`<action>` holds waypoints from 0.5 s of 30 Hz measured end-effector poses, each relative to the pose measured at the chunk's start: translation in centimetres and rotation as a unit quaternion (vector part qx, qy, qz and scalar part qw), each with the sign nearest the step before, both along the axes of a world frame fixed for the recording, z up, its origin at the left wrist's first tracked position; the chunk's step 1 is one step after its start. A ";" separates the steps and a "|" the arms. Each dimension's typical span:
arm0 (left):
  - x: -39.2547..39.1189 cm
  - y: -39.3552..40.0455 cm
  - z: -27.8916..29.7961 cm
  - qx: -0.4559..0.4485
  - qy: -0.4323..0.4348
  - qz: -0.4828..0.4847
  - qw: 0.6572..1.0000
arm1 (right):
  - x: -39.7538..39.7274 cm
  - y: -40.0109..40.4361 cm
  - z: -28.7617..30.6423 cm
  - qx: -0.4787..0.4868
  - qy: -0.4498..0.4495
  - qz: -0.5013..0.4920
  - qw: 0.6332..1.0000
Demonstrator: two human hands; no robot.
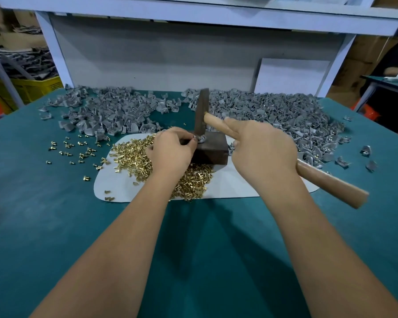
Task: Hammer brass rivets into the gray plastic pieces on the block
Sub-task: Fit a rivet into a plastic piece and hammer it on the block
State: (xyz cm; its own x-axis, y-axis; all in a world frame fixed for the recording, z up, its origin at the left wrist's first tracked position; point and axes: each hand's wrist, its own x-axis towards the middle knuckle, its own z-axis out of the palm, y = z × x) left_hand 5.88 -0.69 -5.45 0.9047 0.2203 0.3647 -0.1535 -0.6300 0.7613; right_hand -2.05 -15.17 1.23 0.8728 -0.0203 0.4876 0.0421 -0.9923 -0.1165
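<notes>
At the far left, beyond the bench (44,226), a yellow crate (36,87) is seen beside piled dark scrap. On the green bench top, loose brass rivets (78,149) are scattered left of a white sheet (228,187). A heap of brass rivets (133,154) is spread over the left half of that sheet, partly under the left forearm.

The left hand (171,150) is held over the heap, its fingers curled, and a small gray plastic piece (201,138) is pinched at the near left corner of the top of the dark block (213,150). The block stands on the sheet, between the two hands. Whether a rivet is already seated in the piece cannot be told, since the fingertips cover it.

A hammer (202,113) is held upright over the block, its dark head touching or just above the gray piece. Its wooden handle (331,182) runs down to the right, and it is gripped by the right hand (264,150), with the index finger stretched along the handle toward the head.

Behind everything, a wide pile of gray plastic pieces (274,113) is banked along the back of the bench, thinning to a few strays at the right edge. A white board (290,76) is leaned against the back panel on the right.
</notes>
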 end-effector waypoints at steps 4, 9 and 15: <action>0.1 -0.1 0.1 -0.003 0.008 0.005 1.000 | -0.3 0.0 -0.2 0.002 -0.018 -0.001 1.000; -0.4 0.2 0.1 -0.007 0.002 -0.015 1.000 | 0.5 -0.9 0.9 0.031 0.013 -0.010 0.999; -0.2 0.6 0.1 -0.053 0.007 -0.084 0.995 | 2.7 -3.1 -1.0 0.124 0.032 -0.105 0.986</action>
State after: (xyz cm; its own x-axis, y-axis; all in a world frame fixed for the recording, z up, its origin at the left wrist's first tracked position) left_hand 5.63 -0.05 -5.37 0.9370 0.1025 0.3340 -0.2382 -0.5118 0.8254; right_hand 0.64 -18.32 0.18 0.8657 -0.3146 0.3893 -0.1760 -0.9194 -0.3518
